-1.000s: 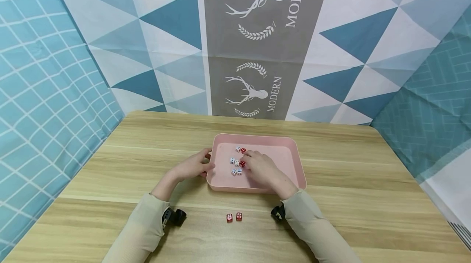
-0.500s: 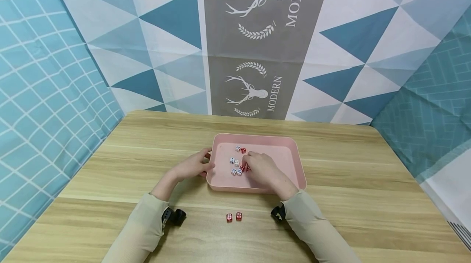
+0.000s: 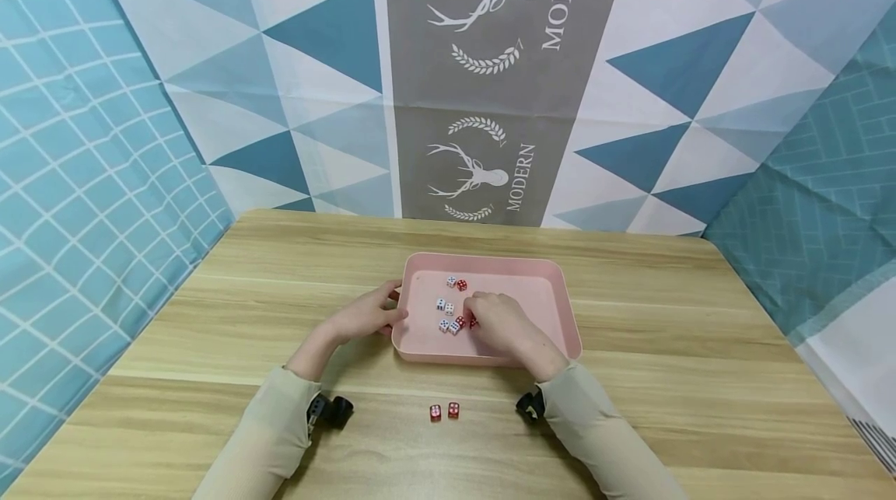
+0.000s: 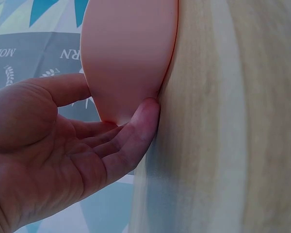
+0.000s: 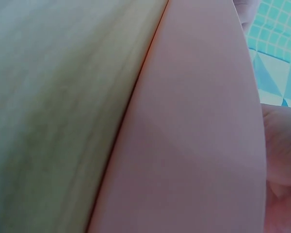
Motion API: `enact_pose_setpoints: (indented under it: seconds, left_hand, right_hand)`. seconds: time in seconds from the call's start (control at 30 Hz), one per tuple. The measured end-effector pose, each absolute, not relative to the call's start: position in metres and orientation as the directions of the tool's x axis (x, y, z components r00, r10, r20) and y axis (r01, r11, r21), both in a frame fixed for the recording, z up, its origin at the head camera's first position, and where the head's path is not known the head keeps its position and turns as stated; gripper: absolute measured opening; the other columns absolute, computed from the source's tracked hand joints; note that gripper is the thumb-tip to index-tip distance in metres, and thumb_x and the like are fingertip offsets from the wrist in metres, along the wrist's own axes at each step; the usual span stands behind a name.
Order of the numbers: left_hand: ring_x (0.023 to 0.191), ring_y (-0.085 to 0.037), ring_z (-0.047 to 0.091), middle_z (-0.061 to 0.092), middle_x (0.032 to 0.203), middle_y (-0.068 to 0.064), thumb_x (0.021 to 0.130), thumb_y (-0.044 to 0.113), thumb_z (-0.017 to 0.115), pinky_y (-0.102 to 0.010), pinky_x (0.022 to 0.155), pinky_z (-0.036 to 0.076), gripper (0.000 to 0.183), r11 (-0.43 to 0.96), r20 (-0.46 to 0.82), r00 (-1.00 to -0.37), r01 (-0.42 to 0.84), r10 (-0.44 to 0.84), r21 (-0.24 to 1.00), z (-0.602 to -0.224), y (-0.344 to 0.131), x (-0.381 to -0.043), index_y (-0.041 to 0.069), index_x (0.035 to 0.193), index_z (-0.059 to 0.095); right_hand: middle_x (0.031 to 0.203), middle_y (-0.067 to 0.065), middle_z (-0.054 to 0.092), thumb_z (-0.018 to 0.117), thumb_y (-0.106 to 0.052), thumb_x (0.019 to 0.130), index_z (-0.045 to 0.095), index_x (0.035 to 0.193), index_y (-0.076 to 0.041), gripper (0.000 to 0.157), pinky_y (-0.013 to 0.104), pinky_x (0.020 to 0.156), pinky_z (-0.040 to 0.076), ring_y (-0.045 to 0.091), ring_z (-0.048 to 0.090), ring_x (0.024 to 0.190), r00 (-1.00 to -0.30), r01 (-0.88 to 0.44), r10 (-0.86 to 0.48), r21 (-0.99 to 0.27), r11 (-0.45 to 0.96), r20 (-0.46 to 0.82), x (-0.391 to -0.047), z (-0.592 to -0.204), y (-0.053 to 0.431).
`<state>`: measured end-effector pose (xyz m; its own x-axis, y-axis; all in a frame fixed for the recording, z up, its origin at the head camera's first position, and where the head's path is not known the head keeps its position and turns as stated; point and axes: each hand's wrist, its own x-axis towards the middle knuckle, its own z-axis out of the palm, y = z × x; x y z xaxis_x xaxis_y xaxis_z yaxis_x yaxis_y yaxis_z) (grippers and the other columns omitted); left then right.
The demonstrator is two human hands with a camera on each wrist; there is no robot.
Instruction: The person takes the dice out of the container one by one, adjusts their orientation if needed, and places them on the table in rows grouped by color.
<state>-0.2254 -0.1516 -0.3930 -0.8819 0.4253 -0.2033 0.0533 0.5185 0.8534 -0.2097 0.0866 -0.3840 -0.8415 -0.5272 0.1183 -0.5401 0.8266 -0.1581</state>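
Note:
In the head view, my left hand (image 3: 367, 316) grips the left side of a shallow pink tray (image 3: 560, 305), thumb at the rim and fingers around the outside. The left wrist view shows those fingers curled against the tray wall (image 4: 131, 48). My right hand (image 3: 500, 321) reaches inside the tray with bent fingers, pinching a red die (image 3: 474, 323) mostly hidden beneath them. Just left of it lie another red die (image 3: 460, 322) and a white die (image 3: 454, 328). The tray wall (image 5: 194, 121) hides the right fingertips in the right wrist view.
Several more white dice (image 3: 449, 309) lie in the tray's left half, with a red die (image 3: 461, 285) towards the back. Two red dice, a left one (image 3: 435, 413) and a right one (image 3: 453, 410), sit on the wooden table (image 3: 665, 375) in front. A patterned cloth (image 3: 336, 80) hangs behind.
One red die in the tray has shifted towards me, beside the front white dice. Another red die now shows under my right fingers, which are more curled. My left hand stays put.

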Motion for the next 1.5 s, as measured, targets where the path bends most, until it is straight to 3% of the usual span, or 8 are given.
enact_pose_setpoints:
  seconds: [0.2, 0.53, 0.87, 1.33, 1.5]
  left_hand:
    - [0.084, -0.02, 0.058, 0.042, 0.125, -0.027, 0.092, 0.011, 0.049, -0.031, 0.07, 0.053, 0.058, 0.512, -0.205, -0.879, 0.051, 0.43, 0.858, -0.392, -0.152, -0.226, -0.002, 0.141, 0.021]
    - [0.083, -0.019, 0.058, 0.042, 0.125, -0.026, 0.092, 0.01, 0.05, -0.031, 0.07, 0.053, 0.059, 0.516, -0.213, -0.881, 0.042, 0.424, 0.855, -0.39, -0.152, -0.225, -0.002, 0.141, 0.02]
    - [0.083, -0.019, 0.058, 0.043, 0.125, -0.025, 0.092, 0.011, 0.05, -0.031, 0.07, 0.053, 0.059, 0.53, -0.216, -0.882, 0.044, 0.418, 0.847, -0.391, -0.151, -0.224, -0.001, 0.142, 0.021]
    - [0.082, -0.019, 0.058, 0.043, 0.125, -0.025, 0.092, 0.011, 0.05, -0.031, 0.07, 0.053, 0.059, 0.518, -0.212, -0.881, 0.042, 0.422, 0.854, -0.391, -0.15, -0.224, -0.002, 0.141, 0.021]
    - [0.083, -0.019, 0.058, 0.043, 0.125, -0.025, 0.092, 0.01, 0.05, -0.031, 0.07, 0.053, 0.058, 0.514, -0.211, -0.881, 0.042, 0.424, 0.857, -0.389, -0.15, -0.224, -0.002, 0.141, 0.021]
  right_hand:
    - [0.076, 0.001, 0.06, 0.062, 0.0, 0.076, 0.065, 0.074, -0.012, 0.013, 0.033, 0.07, 0.048, 0.015, 0.057, 0.073, -0.825, -0.565, -0.548, -0.189, 0.803, 0.137, -0.204, -0.383, 0.088]
    - [0.081, -0.004, 0.061, 0.065, -0.005, 0.079, 0.071, 0.082, -0.013, 0.011, 0.031, 0.071, 0.049, 0.013, 0.06, 0.074, -0.8, -0.599, -0.578, -0.185, 0.779, 0.158, -0.19, -0.38, 0.095]
    - [0.084, -0.004, 0.063, 0.064, -0.006, 0.08, 0.071, 0.086, -0.01, 0.01, 0.029, 0.077, 0.049, 0.011, 0.06, 0.08, -0.771, -0.636, -0.618, -0.257, 0.728, 0.157, -0.175, -0.372, 0.096]
    - [0.083, -0.006, 0.062, 0.068, -0.01, 0.078, 0.068, 0.084, -0.012, 0.006, 0.026, 0.072, 0.049, 0.008, 0.058, 0.076, -0.706, -0.708, -0.669, -0.21, 0.674, 0.233, -0.158, -0.361, 0.101]
    - [0.083, -0.007, 0.062, 0.067, -0.007, 0.078, 0.068, 0.082, -0.014, 0.008, 0.027, 0.072, 0.049, 0.006, 0.058, 0.076, -0.701, -0.713, -0.676, -0.246, 0.657, 0.226, -0.155, -0.357, 0.102]
